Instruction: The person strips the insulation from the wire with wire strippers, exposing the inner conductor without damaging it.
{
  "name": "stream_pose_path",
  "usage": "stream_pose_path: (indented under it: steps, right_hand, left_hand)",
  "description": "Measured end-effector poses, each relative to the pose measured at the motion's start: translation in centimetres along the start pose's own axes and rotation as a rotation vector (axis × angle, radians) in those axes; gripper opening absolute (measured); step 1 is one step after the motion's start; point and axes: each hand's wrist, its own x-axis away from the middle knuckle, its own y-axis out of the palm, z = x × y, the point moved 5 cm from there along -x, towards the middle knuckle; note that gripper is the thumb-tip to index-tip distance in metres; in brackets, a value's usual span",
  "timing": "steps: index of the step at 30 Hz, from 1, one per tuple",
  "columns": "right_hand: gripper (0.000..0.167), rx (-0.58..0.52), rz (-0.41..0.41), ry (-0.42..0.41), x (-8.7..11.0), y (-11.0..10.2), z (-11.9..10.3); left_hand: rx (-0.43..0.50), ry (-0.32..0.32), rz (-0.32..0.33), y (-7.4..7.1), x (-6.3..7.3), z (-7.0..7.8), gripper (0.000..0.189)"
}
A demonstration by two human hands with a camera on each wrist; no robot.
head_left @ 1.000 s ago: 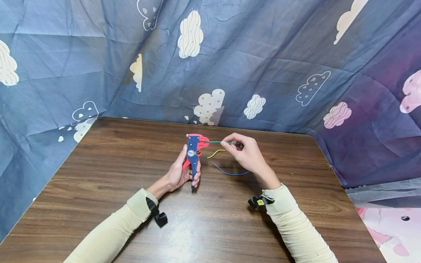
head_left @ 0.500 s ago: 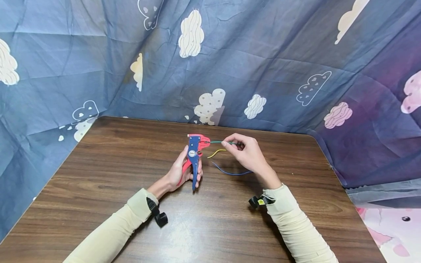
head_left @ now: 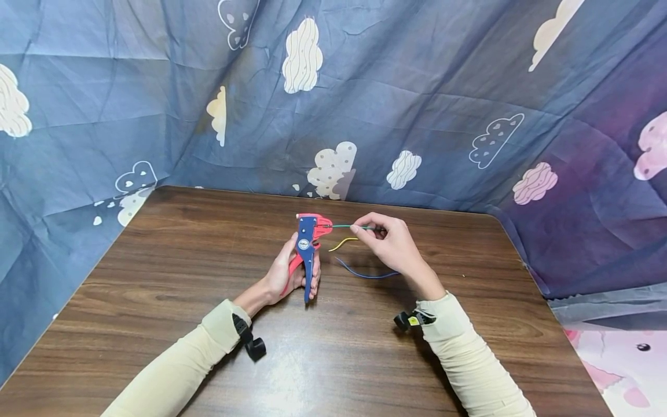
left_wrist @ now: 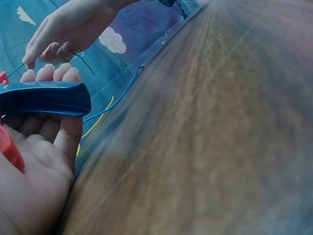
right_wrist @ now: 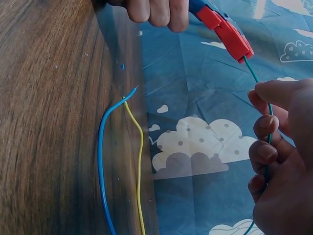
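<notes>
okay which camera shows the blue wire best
The right wrist view: the blue wire lies large and uncovered, its tip showing, though the bottom edge crops it. The head view shows it smaller, until the right hand covers it. The left wrist view shows one stretch, running behind the left hand.

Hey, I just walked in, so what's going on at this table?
A person's left hand holds a red and blue wire stripper above the wooden table. Their right hand pinches a green wire, one end of which meets the stripper. A yellow wire and a blue wire lie on the table nearby.
</notes>
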Motion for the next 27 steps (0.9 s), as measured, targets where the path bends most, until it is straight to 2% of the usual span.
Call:
stream_pose_path:
  steps: [13, 21, 23, 27]
  right_hand:
    - [0.009, -0.008, -0.001, -0.011, 0.02, -0.02, -0.18]
    - [0.006, -0.006, -0.006, -0.015, 0.00, 0.02, -0.09]
    - [0.005, -0.006, -0.006, -0.014, 0.01, 0.03, -0.01]
    - [0.006, -0.008, -0.014, -0.002, 0.02, 0.09, 0.16]
  left_hand:
    - [-0.017, -0.035, 0.105, 0.05, -0.02, -0.19, 0.089]
    - [-0.031, -0.054, 0.138, 0.08, -0.03, -0.19, 0.092]
    - [-0.031, -0.050, 0.150, 0.11, -0.04, -0.21, 0.093]
    - [-0.033, -0.004, 0.197, 0.13, -0.15, -0.12, 0.092]
